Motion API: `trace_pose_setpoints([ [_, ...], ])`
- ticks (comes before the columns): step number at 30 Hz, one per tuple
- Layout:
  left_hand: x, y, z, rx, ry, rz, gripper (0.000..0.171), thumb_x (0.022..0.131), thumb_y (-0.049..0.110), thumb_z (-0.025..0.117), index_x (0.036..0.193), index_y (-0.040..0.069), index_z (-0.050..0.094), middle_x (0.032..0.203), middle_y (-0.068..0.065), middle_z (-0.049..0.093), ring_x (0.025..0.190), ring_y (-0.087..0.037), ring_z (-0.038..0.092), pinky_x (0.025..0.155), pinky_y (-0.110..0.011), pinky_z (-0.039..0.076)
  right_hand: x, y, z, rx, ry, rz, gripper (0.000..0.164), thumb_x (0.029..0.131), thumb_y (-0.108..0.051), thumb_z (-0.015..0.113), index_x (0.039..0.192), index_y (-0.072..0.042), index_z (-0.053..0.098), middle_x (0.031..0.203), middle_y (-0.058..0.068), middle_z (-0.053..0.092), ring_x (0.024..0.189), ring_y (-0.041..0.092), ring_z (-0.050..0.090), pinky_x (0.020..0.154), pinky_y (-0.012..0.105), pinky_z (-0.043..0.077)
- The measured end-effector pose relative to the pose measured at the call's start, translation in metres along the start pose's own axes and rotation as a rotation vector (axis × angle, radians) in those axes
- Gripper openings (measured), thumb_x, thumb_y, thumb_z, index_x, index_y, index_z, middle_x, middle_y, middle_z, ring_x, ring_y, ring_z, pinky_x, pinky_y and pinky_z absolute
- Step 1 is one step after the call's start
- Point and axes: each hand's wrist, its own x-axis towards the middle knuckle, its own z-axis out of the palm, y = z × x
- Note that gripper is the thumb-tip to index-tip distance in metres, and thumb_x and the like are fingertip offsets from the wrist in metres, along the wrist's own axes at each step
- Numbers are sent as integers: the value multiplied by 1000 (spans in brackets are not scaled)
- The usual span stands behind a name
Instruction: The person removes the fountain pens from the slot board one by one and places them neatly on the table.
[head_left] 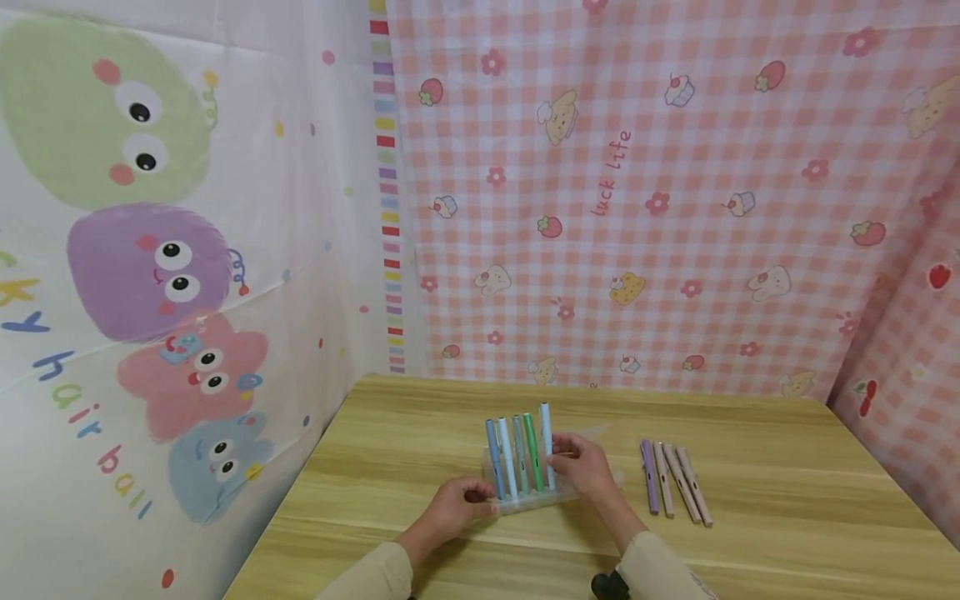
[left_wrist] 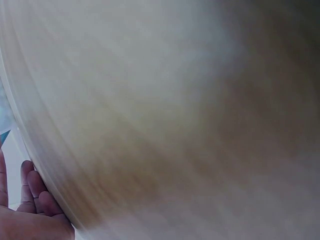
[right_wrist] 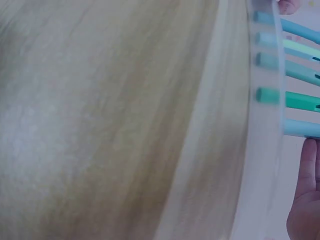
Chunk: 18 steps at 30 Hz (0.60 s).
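Note:
A clear pen holder (head_left: 517,503) stands on the table with several capped pens upright in a row. From the left they are a dark blue pen (head_left: 493,458), a pale blue pen (head_left: 508,458), a grey-teal pen (head_left: 521,454) and a green pen (head_left: 533,452). My left hand (head_left: 457,506) grips the holder's left front corner between thumb and forefinger. At the right end, my right hand (head_left: 583,463) pinches a light blue pen (head_left: 545,433), which rises higher than the others. The right wrist view shows this light blue pen (right_wrist: 300,128) at the fingertips.
To the right lie a purple pen (head_left: 649,477) and several greyish-pink pens (head_left: 678,483), side by side on the wooden table (head_left: 360,475). A pink checked curtain (head_left: 637,250) hangs behind the table, and a white cartoon-print curtain (head_left: 300,208) on the left.

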Motion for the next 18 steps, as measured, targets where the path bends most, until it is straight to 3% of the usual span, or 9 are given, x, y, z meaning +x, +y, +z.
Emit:
trace_pose_setpoints([
  [5, 0, 0, -1, -5, -6, -3, 14, 84, 4, 77, 95, 0, 70, 92, -7, 67, 84, -16, 56, 72, -27, 47, 0, -9, -4, 70, 10, -28, 33, 87, 7, 68, 120, 10, 62, 102, 18, 65, 91, 21, 63, 76, 30, 57],
  [18, 0, -1, 0, 10, 0, -4, 13, 84, 4, 77, 95, 1, 70, 92, -7, 67, 85, -18, 56, 73, -30, 48, 4, -19, -38, 95, 1, 44, 40, 92, 4, 65, 130, 7, 57, 107, 15, 62, 90, 17, 64, 80, 37, 57],
])
